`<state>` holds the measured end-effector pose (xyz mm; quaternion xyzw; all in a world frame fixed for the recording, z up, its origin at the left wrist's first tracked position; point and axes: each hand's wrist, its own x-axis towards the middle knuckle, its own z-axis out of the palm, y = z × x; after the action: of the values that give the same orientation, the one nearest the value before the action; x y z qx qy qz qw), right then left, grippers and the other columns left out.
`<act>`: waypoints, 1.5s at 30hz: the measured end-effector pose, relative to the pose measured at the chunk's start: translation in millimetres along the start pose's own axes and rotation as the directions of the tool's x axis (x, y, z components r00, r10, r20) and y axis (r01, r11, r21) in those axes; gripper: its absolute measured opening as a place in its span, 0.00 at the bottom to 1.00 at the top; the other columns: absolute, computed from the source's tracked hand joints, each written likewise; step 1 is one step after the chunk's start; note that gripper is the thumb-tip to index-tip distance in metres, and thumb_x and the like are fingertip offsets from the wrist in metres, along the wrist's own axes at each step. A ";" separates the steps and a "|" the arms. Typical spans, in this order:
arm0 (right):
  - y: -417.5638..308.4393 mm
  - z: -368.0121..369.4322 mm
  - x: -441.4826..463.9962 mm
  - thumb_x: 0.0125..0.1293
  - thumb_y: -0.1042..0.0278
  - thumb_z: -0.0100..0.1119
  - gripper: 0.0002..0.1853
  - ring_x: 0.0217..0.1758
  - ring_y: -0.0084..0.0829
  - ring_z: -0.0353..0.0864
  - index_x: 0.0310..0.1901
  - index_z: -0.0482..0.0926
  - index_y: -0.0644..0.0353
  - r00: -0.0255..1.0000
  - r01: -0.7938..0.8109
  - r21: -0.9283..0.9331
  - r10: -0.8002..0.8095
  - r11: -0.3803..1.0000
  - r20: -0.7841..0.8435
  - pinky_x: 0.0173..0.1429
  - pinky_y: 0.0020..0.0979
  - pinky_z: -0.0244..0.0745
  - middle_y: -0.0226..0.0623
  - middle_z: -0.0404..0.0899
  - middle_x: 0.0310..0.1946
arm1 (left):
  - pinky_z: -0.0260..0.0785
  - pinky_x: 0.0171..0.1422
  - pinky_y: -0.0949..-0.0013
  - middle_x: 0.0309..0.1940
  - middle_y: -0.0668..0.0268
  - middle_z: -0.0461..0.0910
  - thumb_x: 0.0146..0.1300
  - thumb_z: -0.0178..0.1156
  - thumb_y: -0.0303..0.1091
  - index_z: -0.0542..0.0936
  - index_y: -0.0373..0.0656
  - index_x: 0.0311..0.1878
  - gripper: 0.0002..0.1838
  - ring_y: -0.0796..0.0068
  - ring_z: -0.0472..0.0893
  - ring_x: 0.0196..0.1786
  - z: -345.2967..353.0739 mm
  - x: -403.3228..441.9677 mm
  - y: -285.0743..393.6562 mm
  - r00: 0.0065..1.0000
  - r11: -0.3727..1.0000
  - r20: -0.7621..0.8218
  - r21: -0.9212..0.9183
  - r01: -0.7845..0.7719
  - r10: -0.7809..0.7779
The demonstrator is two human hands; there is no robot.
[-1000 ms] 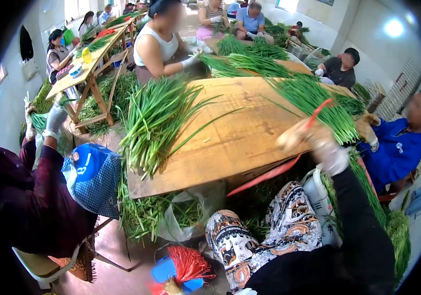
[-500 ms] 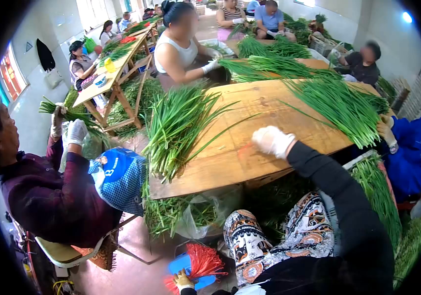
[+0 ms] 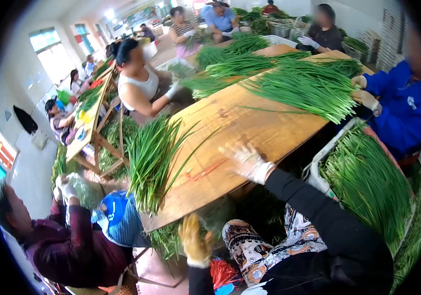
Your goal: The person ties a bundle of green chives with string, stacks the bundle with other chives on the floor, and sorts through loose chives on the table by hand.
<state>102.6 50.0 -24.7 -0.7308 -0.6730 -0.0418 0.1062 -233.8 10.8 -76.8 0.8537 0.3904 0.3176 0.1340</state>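
Spreading its fingers open, the gloved right hand (image 3: 247, 161) reaches over the wooden board (image 3: 264, 120), holding nothing; whether it touches the wood I cannot tell. The thin red strip (image 3: 204, 169) lies on the board toward seven o'clock, near those fingertips. Just off the board's near edge, toward seven o'clock, the gloved left hand (image 3: 195, 241) is raised, fingers open and empty. Long green stalks (image 3: 154, 162) lie at eight o'clock, a second green pile (image 3: 314, 91) at two, and a filled crate (image 3: 368, 182) stands at four.
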 end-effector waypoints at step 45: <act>78.4 9.1 -75.6 0.56 0.50 0.49 0.31 0.65 0.35 0.54 0.60 0.59 0.51 0.988 0.148 0.313 -0.153 0.938 -0.009 0.67 0.38 0.44 0.36 0.56 0.62 | 0.68 0.35 0.64 0.29 0.59 0.75 0.57 0.52 0.37 0.77 0.45 0.34 0.08 0.62 0.76 0.34 118.4 194.0 42.2 0.954 0.728 0.299 0.657 -0.195 -0.014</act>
<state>172.8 -27.4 -56.7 -0.6514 -0.7259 0.0629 0.2117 -36.9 131.1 -62.1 0.8977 0.4135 0.0333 -0.1485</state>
